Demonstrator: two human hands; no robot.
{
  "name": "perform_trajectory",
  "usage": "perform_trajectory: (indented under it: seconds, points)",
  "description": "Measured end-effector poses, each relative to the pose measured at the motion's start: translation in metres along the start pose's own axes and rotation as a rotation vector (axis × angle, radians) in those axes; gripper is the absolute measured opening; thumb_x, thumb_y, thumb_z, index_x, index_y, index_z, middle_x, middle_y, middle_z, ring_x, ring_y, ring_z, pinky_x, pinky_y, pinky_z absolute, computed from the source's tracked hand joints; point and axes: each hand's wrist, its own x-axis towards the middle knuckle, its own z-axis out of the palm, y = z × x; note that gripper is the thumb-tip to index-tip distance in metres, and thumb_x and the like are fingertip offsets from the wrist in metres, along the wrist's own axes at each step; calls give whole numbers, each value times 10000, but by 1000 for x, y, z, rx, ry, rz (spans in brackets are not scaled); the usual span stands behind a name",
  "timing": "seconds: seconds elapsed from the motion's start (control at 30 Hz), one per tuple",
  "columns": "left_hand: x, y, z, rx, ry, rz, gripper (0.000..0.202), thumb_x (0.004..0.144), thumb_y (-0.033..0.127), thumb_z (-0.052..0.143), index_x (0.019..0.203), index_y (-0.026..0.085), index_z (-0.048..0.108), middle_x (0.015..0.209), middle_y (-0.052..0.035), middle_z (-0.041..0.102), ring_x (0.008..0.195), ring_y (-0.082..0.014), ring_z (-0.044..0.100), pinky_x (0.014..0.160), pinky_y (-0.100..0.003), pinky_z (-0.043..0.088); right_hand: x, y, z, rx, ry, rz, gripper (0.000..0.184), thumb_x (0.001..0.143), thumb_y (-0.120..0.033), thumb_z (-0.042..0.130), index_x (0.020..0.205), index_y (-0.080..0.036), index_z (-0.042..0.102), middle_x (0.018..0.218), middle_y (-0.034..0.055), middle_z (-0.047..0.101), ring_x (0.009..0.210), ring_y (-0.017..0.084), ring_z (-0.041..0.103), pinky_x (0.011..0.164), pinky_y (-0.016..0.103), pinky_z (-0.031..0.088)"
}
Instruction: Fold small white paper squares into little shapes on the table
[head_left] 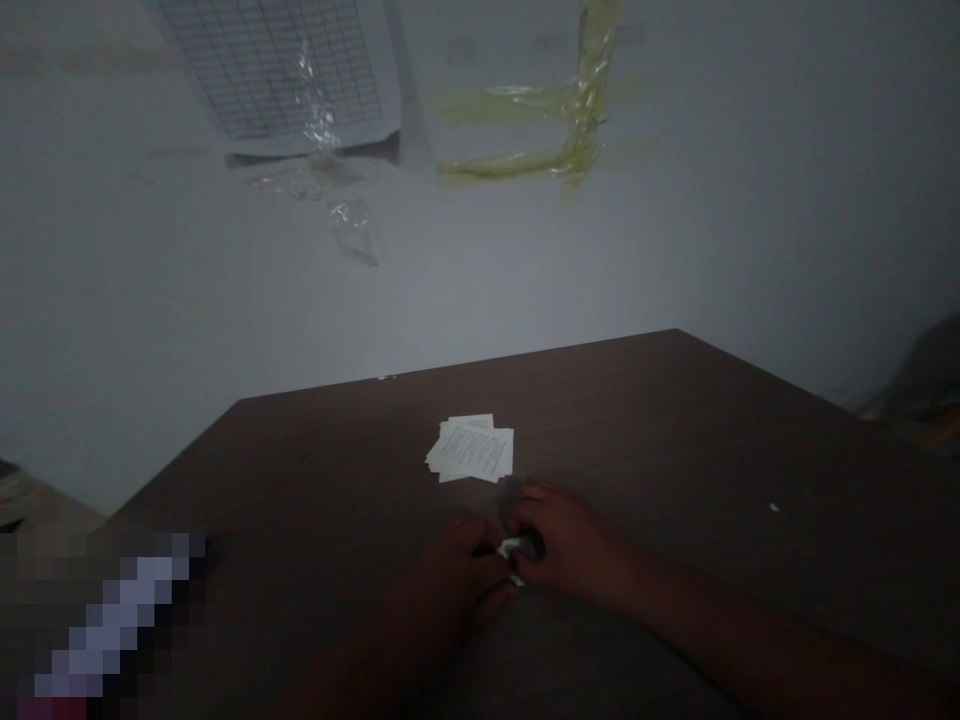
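Note:
Close together over the near middle of the dark brown table (360, 460) are my left hand (469, 565) and my right hand (562, 540). Both are closed, fingertips meeting on a small white piece of paper (509, 547) that is mostly covered by the fingers. Another bit of white shows lower down between the fingertips. The dim light hides exactly how each finger grips. Just beyond the hands lies a loose stack of white paper slips (472, 450), fanned unevenly, with printed lines on the top one.
A tiny white scrap (774, 507) lies at the right of the table, and several more scraps (386, 377) rest along its back edge. The wall behind carries a taped grid sheet (285, 70) and yellowed tape (517, 165). A pixelated patch covers the lower left.

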Motion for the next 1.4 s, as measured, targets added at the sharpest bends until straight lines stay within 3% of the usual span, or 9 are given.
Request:
perform_trajectory:
  seconds: [0.2, 0.47, 0.6, 0.77, 0.93, 1.13, 1.4]
  points:
    - [3, 13, -15, 40, -50, 5, 127, 1203, 188, 832, 1249, 238, 939, 1410, -105, 859, 1249, -323, 827, 1139, -426, 715, 0, 7, 2, 26, 25, 16, 137, 985, -121, 917, 1047, -229, 859, 1184, 94, 879, 1121, 301, 801, 966, 397, 586]
    - [4, 16, -15, 32, -36, -21, 136, 1190, 142, 845, 1229, 239, 931, 1378, -78, 845, 1258, -295, 811, 1107, -377, 694, 7, 18, -12, 16, 38, 79, 239, 968, 23, 779, 979, -210, 830, 1107, 72, 829, 1073, 265, 763, 973, 369, 550]
    - [5, 13, -11, 25, -24, -1, 148, 1185, 144, 861, 1262, 244, 937, 1381, -78, 855, 1229, -289, 824, 1084, -373, 699, 5, 23, -12, 25, 30, 44, 211, 974, -17, 832, 1026, -222, 824, 1111, 61, 819, 1069, 274, 769, 980, 385, 557]
    - [6, 19, -10, 67, -8, -66, 76, 1173, 175, 912, 1204, 241, 936, 1327, -72, 858, 1192, -286, 836, 1036, -383, 709, -1, 27, -7, 63, -15, -105, 159, 1015, -132, 918, 1103, -235, 834, 1246, 94, 854, 1190, 319, 800, 1081, 450, 605]
    - [7, 22, -9, 154, 17, -23, 87, 1162, 171, 928, 1209, 244, 925, 1351, -83, 881, 1248, -321, 850, 1087, -440, 736, -6, 31, -13, 112, -100, -186, 186, 1019, -149, 934, 1167, -243, 871, 1265, 85, 864, 1192, 308, 814, 1096, 448, 631]
    - [9, 19, -8, 107, 24, 82, 165, 1156, 98, 869, 1255, 226, 897, 1416, -80, 923, 1324, -307, 876, 1184, -416, 743, -6, 35, -19, 163, -182, -188, 293, 949, -81, 926, 1190, -245, 895, 1276, 67, 858, 1138, 272, 810, 1005, 386, 626]
    - [10, 23, -14, 100, 3, 78, 208, 1146, 52, 831, 1236, 227, 897, 1364, -71, 938, 1314, -310, 896, 1189, -396, 744, 5, 37, -12, 165, -152, -98, 191, 964, -40, 894, 1020, -223, 879, 1112, 50, 853, 1077, 265, 803, 953, 354, 591]
